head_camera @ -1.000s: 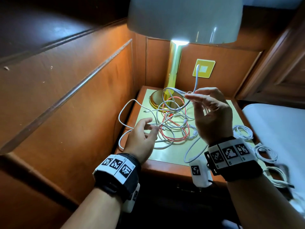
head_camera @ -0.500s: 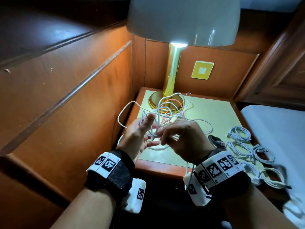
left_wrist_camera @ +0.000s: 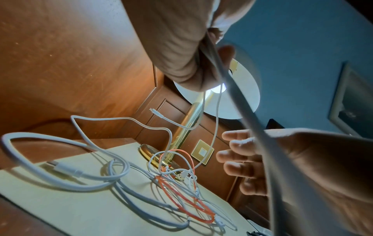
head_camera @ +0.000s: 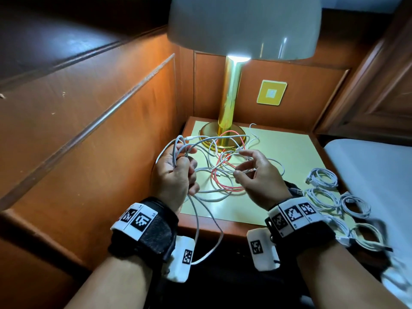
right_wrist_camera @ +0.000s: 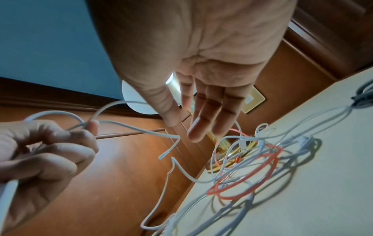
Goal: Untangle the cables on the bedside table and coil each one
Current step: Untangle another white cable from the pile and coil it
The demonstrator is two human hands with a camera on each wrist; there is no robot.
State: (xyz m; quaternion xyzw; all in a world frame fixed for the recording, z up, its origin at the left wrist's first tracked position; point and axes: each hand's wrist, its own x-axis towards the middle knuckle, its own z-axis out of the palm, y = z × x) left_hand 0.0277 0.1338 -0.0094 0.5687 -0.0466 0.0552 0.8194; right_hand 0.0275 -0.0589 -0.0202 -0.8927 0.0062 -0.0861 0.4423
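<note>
White cable (head_camera: 196,216) gripped in left hand (head_camera: 176,175), loop hung past bench (head_camera: 287,157) front edge. Right hand (head_camera: 258,175) held loosely open above tangle with red cable (head_camera: 223,186). Coiled white cables (head_camera: 322,177) laid at bench right. Square-code tags worn on wrists; no legible writing.

Dim room, one lamp

My lamp (head_camera: 243,27) lit the table (head_camera: 289,152) warmly; cables (right_wrist_camera: 252,172) cast dark shadows, corners stayed dark, edges bent, and my near hand looked blurry.

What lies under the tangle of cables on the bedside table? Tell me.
Under the tangle, the pale tabletop and, at the back, the lamp's brass base show through the loops. Whatever sits beneath the crossings themselves is covered.
</note>
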